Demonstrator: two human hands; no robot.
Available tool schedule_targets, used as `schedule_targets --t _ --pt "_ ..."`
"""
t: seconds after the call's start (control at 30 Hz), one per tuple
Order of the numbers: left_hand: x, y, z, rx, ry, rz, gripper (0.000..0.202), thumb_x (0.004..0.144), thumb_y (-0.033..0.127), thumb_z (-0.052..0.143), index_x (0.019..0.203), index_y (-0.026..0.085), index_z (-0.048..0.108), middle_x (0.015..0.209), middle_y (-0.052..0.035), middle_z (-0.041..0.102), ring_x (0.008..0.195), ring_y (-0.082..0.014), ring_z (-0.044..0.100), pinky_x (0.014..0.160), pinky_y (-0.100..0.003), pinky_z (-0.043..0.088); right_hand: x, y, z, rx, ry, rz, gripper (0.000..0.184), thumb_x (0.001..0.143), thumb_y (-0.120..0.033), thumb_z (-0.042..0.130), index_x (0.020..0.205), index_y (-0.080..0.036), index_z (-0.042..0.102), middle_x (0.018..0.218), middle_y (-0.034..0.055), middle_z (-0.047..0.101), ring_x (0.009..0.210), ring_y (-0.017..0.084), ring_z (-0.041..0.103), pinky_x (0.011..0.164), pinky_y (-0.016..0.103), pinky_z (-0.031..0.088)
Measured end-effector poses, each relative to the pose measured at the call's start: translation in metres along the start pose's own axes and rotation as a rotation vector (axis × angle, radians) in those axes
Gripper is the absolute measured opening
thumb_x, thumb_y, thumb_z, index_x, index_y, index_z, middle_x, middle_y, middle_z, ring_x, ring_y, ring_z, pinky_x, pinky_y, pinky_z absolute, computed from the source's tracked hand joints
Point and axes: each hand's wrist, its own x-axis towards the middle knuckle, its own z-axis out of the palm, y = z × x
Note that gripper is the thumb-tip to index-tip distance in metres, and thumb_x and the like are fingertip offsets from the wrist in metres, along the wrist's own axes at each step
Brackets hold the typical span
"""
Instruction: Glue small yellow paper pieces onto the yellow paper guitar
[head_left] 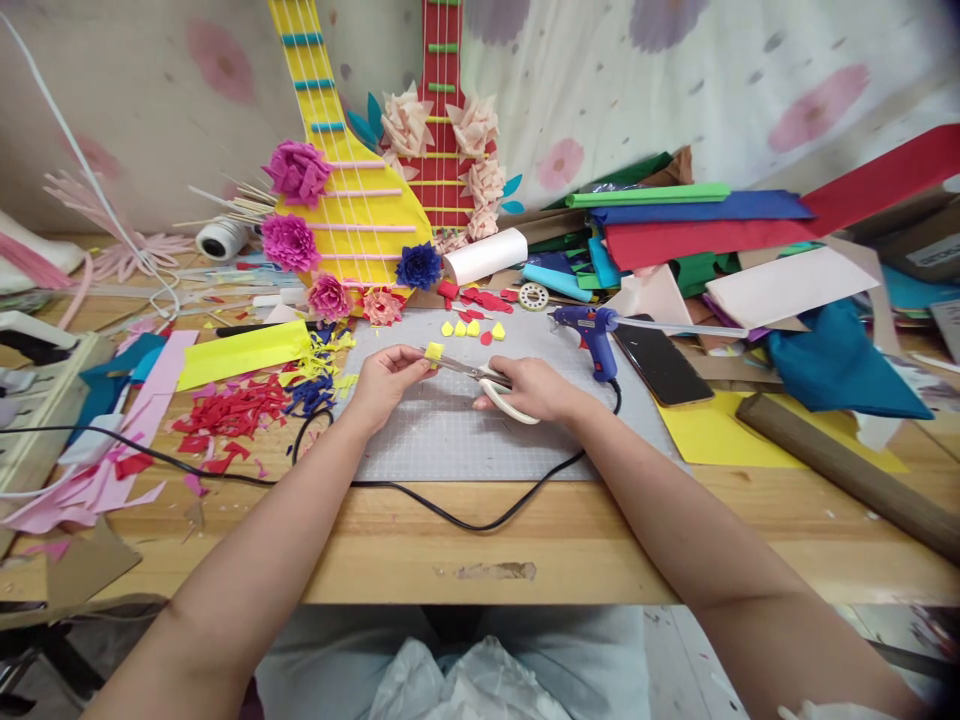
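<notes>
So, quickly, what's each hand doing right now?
Left hand: closed, fingers pinching a small yellow piece.
Right hand: closed around the white-handled scissors.

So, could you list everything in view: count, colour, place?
Table: one, light wood, centre
Cutting mat: one, grey, mid-table
Floral backdrop: one, white, rear
Front guitar shape: one, yellow, rear left-centre
Back guitar shape: one, red, behind it
Paper flowers: many, mixed, on both
White roll: one, white, right of guitars
Papers: many, mixed, rear right
Glue gun: one, blue, on mat
Phone: one, black, mat's right edge
Brown roll: one, brown, far right
Power strip: one, cream, left edge
Cord: count unclear, black, table front
Scraps: uncounted, mainly red, left of mat
Cut pieces: several, yellow, mat's rear
Held piece: one, yellow, left hand
Scissors: one, white-handled, right hand
Hands: two, bare, over mat
</notes>
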Motion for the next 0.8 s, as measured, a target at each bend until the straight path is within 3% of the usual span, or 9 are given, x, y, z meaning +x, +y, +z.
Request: schedule_targets --t 0.37,0.8 --pt "0.0004 0.0000 0.0017 -0.034 0.041 -0.005 0.036 0.045 0.036 0.081 0.066 0.014 0.060 0.068 -0.0011 0.067 0.066 -0.0142 0.064 0.079 -0.038 0.053 0.0011 -0.0017 0.0001 -0.012 -0.001 0.009 0.048 0.075 -0.067 0.045 0.084 -0.021 0.054 0.075 0.0040 0.062 0.065 0.016 0.052 0.057 0.025 0.027" --pt "-0.0016 0.0029 0.0018 -0.071 0.007 -0.047 0.032 0.047 0.030 0.081 0.067 0.014 0.063 0.069 -0.0012 0.068 0.067 -0.0140 0.065 0.080 -0.036 0.053 0.0006 0.0027 0.0022 0.030 0.048 0.002 0.047 0.075 -0.066 0.045 0.078 -0.021 0.054 0.069 0.0020 0.060 0.061 0.014 0.050 0.056 0.024 0.028"
